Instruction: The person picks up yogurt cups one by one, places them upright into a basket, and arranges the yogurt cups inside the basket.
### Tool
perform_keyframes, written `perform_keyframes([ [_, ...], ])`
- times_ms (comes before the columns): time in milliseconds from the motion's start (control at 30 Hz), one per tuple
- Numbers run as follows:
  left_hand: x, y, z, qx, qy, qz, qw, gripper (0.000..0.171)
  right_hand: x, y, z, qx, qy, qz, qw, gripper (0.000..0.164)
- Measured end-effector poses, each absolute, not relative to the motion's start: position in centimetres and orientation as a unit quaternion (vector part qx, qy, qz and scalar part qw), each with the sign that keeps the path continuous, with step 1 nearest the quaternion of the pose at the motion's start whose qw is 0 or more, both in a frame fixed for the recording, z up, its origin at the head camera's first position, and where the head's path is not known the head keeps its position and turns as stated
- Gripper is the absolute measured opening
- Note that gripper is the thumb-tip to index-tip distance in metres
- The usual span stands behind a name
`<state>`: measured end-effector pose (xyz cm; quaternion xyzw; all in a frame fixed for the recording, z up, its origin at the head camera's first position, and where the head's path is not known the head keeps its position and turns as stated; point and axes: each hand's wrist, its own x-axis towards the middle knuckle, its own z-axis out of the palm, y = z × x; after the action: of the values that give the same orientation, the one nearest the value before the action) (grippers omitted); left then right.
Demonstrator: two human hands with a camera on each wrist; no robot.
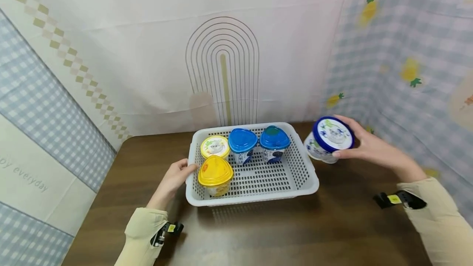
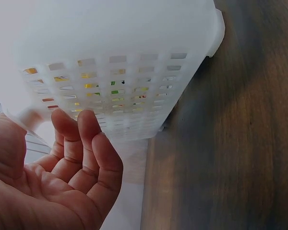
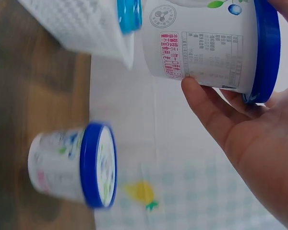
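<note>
My right hand grips a white tub with a dark blue lid, tilted and raised to the right of the basket. The right wrist view shows blueberry pictures and small print on this held tub. A second blue-lidded tub stands on the table below it. At the left end of the white plastic basket, my left hand holds the rim, thumb on top and fingers curled outside. Inside are two yellow-lidded tubs, one round and one rounded-triangular, and two blue-lidded cups.
The basket, with slotted walls and floor, stands on a dark wooden table near its back edge. Patterned cloth hangs behind the table and along both sides. The basket's front right floor shows bare slots.
</note>
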<state>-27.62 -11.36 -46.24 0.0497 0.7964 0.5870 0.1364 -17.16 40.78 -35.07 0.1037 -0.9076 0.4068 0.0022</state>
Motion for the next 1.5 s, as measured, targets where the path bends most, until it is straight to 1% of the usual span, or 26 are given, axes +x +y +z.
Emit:
perform_keyframes([
  [100,-27.9,-11.7,-46.0,0.046,0.801,0.583,0.128,0.036,-18.3,38.9,-34.6,0.124,-0.905,0.408,-0.014,0.101],
  [300,-28.9,-11.1,-45.4,0.067,0.805,0.578,0.116,0.03,-19.5,35.7,-34.8,0.159,-0.894,0.417,-0.037,0.105],
  [467,-28.0,-11.3,-46.1,0.049,0.805,0.579,0.117,0.027,-20.7,32.4,-36.1,0.185,-0.902,0.387,-0.052,0.108],
  [667,-26.6,-11.7,-47.6,0.038,0.801,0.585,0.118,0.029,-21.1,29.4,-38.4,0.188,-0.899,0.381,-0.107,0.112],
  [800,-26.4,-11.8,-47.8,0.026,0.802,0.586,0.116,0.028,-21.4,27.9,-39.3,0.193,-0.899,0.372,-0.128,0.113],
  [1033,-27.8,-11.1,-46.8,0.055,0.798,0.59,0.111,0.027,-21.6,26.7,-40.0,0.187,-0.902,0.369,-0.124,0.115],
  [1100,-27.8,-11.1,-46.8,0.061,0.799,0.588,0.112,0.028,-21.6,26.3,-40.2,0.189,-0.903,0.367,-0.124,0.114],
  [1333,-27.0,-11.5,-47.4,0.034,0.796,0.592,0.118,0.028,-22.2,24.4,-41.7,0.185,-0.904,0.358,-0.141,0.113],
  [1500,-27.5,-11.1,-47.1,0.048,0.798,0.59,0.113,0.028,-22.4,24.2,-42.3,0.176,-0.903,0.364,-0.146,0.112],
])
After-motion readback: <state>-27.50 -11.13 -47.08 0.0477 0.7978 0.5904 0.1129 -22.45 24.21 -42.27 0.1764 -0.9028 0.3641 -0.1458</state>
